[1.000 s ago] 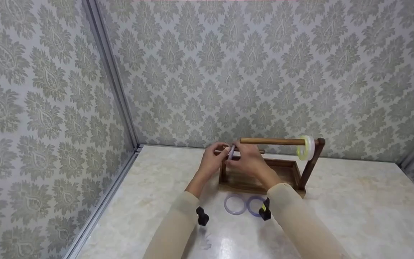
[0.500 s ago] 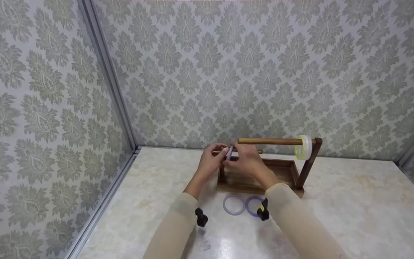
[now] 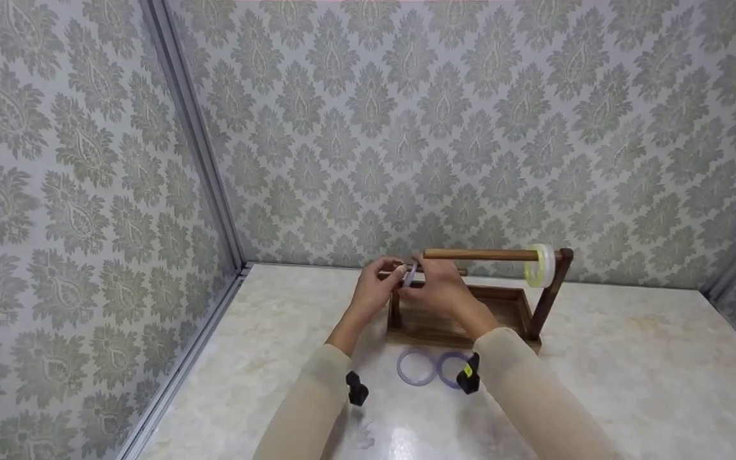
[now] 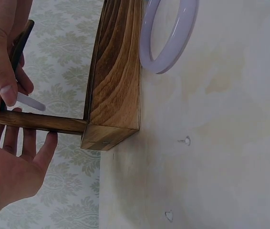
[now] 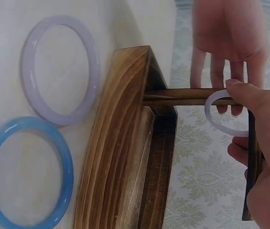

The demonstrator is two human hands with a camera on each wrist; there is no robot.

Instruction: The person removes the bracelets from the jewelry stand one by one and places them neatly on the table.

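In the head view, my right hand (image 3: 441, 284) pinches a pale lilac bangle (image 3: 410, 275), seen nearly edge-on, at the left end of the lower rod of a wooden bangle stand (image 3: 464, 342). The right wrist view has this bangle (image 5: 212, 119) beside the stand's short post (image 5: 182, 97); whether it encircles the rod is hidden by fingers. My left hand (image 3: 371, 291) holds the top of that post (image 4: 54, 122), fingers behind it and thumb near the rod. A lilac bangle (image 3: 400, 375) and a blue bangle (image 5: 68, 167) lie in front of the stand.
The stand's upper rod (image 3: 480, 254) juts left from the tall right post (image 3: 550, 297). A yellow-green bangle (image 3: 538, 281) and a white bangle (image 3: 551, 268) hang on it. A tray (image 3: 524, 310) forms the base. Patterned walls (image 3: 342, 128) enclose the marbled table (image 3: 266, 345).
The hands, the held bangle and the stand keep nearly the same places. Only a slight shift of the head view is visible.
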